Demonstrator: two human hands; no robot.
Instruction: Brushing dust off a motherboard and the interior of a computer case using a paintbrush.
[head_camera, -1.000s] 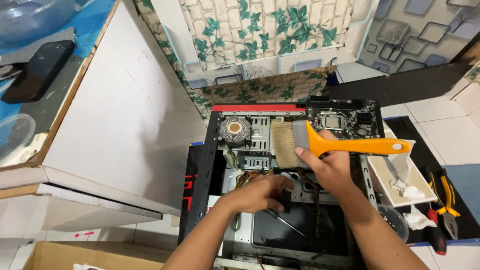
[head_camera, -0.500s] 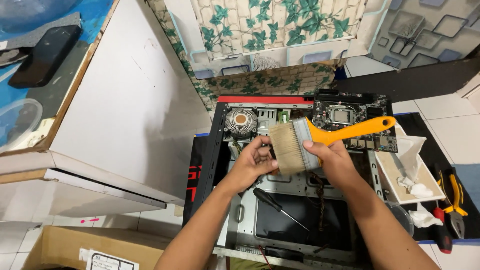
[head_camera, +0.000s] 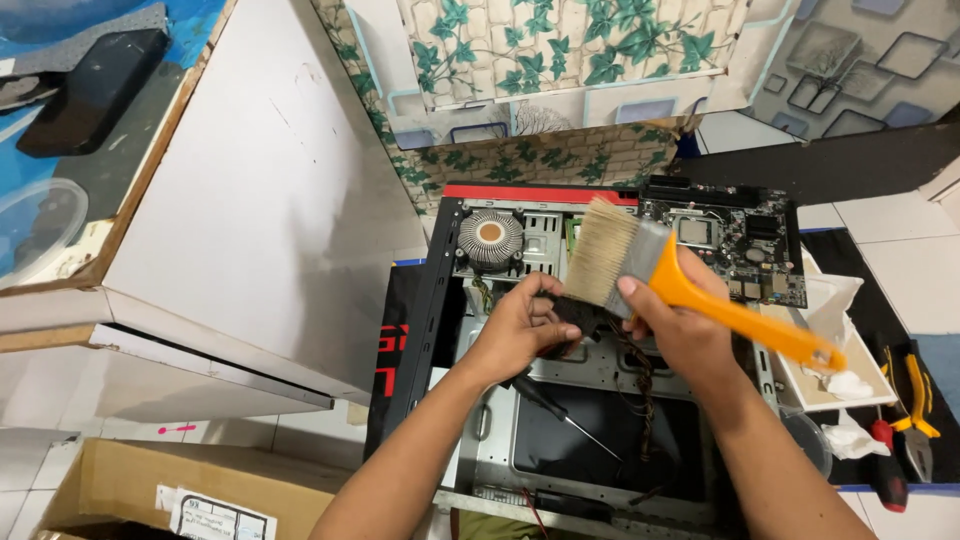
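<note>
Our right hand (head_camera: 690, 325) grips the orange-handled brush (head_camera: 655, 265). Our left hand (head_camera: 520, 325), just beside it, closes around a small black part (head_camera: 580, 318) under the bristles.

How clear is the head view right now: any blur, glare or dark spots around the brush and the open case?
Head view: the wide orange-handled paintbrush in the right hand is sharp, no motion blur; the left hand holds a small black part too dark to identify; the open metal computer case floor lies in shadow; the white panel is bright, not blown out; edges bend slightly from the wide lens.
</note>
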